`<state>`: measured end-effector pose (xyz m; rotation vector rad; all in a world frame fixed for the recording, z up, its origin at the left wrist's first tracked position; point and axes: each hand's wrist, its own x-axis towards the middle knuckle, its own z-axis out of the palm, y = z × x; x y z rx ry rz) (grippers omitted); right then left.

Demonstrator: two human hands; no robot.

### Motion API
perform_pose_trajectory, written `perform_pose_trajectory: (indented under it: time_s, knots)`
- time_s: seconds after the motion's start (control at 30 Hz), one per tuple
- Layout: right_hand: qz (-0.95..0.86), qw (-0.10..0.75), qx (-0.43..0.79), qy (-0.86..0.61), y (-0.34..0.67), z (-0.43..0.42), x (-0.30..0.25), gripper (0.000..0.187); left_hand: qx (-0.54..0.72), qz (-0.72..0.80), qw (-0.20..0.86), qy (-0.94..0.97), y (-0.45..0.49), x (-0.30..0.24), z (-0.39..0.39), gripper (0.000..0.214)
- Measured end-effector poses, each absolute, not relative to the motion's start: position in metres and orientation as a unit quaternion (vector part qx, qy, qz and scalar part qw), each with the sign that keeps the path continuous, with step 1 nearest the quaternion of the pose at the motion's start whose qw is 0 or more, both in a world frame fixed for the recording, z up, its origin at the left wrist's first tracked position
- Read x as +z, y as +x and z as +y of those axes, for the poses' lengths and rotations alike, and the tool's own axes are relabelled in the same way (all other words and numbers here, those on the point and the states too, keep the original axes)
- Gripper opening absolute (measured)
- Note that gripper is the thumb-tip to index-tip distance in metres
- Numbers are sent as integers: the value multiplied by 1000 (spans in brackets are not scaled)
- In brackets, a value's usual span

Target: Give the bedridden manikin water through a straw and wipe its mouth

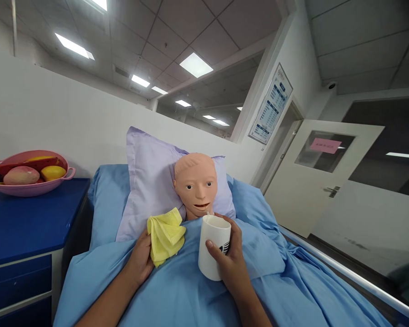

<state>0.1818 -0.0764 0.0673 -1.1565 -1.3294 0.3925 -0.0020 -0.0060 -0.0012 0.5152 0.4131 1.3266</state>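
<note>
While the left hand [141, 260] grips cloth [166, 237], the right [234, 260] holds an illegibly printed mug [209, 232].

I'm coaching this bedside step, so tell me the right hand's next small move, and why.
Probably ease the white mug slightly up toward the open mouth of the manikin head: the right hand holds it with the rim just below that mouth, and what looks like a straw tip shows there. The left hand holds a yellow cloth.
</note>
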Motion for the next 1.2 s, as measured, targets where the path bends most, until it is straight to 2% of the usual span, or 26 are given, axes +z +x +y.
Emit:
perform_pose_trajectory:
  time_s: [0.4,0.63,1.2]
  knots:
    - [-569,616,182,-513,181,-76,68,65,604,188,734,248,-3,-3,-5,26]
    - [-527,625,200,-540,182,-74,64,77,607,191,730,250,-3,-3,-5,23]
    - [-569,605,212,-515,182,-77,64,75,606,182,733,250,-2,-3,-6,23]
